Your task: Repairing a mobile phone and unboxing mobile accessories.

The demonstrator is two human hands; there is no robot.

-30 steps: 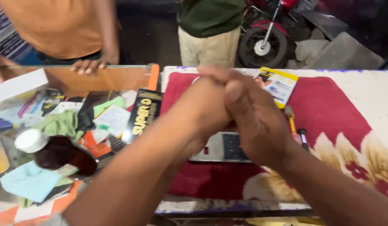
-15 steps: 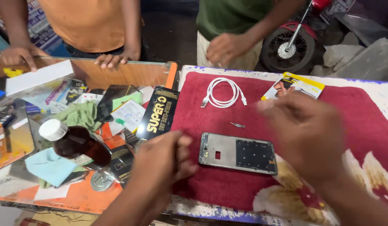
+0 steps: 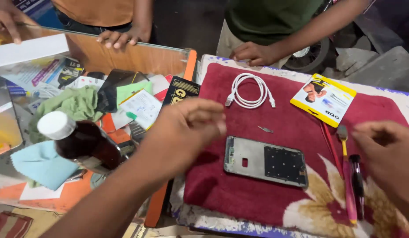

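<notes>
**Both hands above the red cloth, phone frame lying between them**

Worktop: pale patterned surface, carries a red cloth with a flower print at its near right corner. To the left, a glass counter with a wooden edge, covered in clutter.

On the counter: dark brown bottle with white cap, lying tilted; green rag behind it; light blue cloth in front of it; black box with yellow print at the counter's right edge; papers and cards between.

Phone frame: flat on the red cloth, near its middle, grey metal with a dark panel on its right half. No hand touches it.

Left hand: hovers just left of the frame, over the cloth's left edge, fingers curled in and pinched together. Cannot tell if anything is held.

Right hand: at the right edge, fingers bent loosely, nothing gripped that I can see. Just left of it lie a red-handled brush and a dark pen-like tool, side by side.

Far side of cloth: coiled white cable, yellow-edged card pack, small metal pin between cable and frame.

Two other people stand across; one's hand rests on the worktop's far edge, another's hands on the counter.
</notes>
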